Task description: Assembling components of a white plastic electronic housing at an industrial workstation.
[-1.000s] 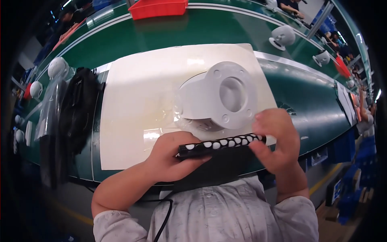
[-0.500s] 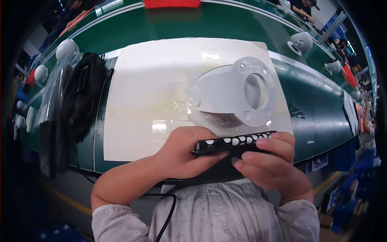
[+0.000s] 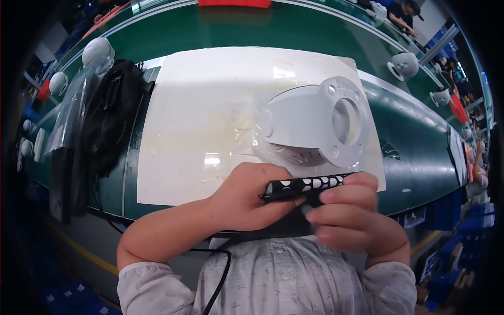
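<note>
My left hand (image 3: 254, 197) is closed round the left end of a narrow black piece with a row of white spots (image 3: 315, 184), held level just above the front edge of the board. At its right end is my right hand (image 3: 349, 210), the fingers curled and slightly blurred. A small greyish bit shows by its fingertips, too unclear to name. Beyond both hands a white rounded housing with a ring-shaped flange (image 3: 302, 118) lies on its side on clear plastic wrap. The flange's opening faces right.
A large white board (image 3: 199, 131) covers the green bench (image 3: 420, 152). To the left lie a black bag (image 3: 113, 115) and clear plastic bags (image 3: 71, 121). More white round units (image 3: 404, 65) stand on the far belt, near a red bin (image 3: 236, 2). A black cable (image 3: 226, 273) crosses my lap.
The view has shifted slightly, so the bench things sit a little differently. My right fingers have shifted at the black piece's right end. My left hand keeps its hold.
</note>
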### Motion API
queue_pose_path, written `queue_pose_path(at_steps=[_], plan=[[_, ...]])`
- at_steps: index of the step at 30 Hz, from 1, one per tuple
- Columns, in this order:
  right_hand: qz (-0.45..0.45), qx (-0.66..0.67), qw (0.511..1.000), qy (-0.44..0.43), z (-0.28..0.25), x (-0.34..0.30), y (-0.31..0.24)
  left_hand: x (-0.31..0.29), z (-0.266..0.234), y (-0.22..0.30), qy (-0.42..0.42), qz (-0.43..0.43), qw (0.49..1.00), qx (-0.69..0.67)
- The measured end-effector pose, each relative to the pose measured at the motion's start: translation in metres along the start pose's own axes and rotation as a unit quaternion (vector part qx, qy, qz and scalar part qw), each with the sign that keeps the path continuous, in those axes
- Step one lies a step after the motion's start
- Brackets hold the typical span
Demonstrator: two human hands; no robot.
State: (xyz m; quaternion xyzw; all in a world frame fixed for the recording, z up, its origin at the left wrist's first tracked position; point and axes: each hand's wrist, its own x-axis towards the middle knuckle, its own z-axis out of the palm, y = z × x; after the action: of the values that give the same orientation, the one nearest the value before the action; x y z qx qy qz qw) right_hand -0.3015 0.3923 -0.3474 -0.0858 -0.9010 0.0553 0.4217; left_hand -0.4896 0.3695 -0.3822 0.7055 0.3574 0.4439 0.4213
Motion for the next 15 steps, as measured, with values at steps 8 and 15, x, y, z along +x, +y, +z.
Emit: queue_pose_path(at_steps=[8,15], plan=[[0.154,0.145,0.972,-0.107,-0.004,0.036,0.007,0.002,-0.002,0.000,0.003,0.051,0.998,0.027],[0.128,0.260,0.957,-0.025,-0.016,0.025,0.027,0.005,-0.005,0.000,-0.045,0.054,0.997,0.025]])
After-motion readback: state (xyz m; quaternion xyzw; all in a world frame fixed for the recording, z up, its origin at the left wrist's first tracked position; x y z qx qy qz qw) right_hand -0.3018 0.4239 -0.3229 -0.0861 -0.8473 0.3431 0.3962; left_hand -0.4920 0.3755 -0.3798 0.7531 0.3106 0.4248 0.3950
